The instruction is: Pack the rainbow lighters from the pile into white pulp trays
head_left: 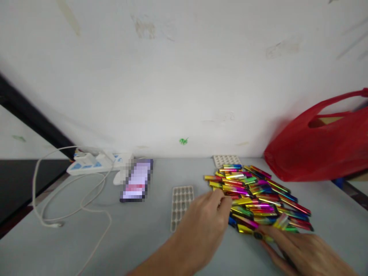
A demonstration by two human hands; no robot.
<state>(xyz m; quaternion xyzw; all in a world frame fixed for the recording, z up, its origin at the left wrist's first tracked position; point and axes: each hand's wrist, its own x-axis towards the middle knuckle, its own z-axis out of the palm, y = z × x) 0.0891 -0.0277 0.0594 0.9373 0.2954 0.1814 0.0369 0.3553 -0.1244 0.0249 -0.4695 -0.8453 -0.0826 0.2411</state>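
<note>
Slim shiny tubes point(261, 207) in metallic gold, red, blue, green and magenta lie heaped on the right half of the table. My left hand point(202, 224) reaches to the near left edge of the heap, its fingers curled together; whatever is between the fingertips is hidden. At the front of the heap, my right hand point(304, 245) has its thumb and fingers closed around a shiny tube point(267, 238), whose dark round end points left. A pale plastic tray with a grid of small holes point(181, 203) lies flat just left of my left hand, partly covered by it.
A second holed tray point(226, 160) lies behind the heap by the wall. A red bag point(322, 142) stands at the back right. To the left are a phone point(137, 180), a white power strip point(97, 165) and a loose white cable point(83, 209) across the grey table point(138, 237).
</note>
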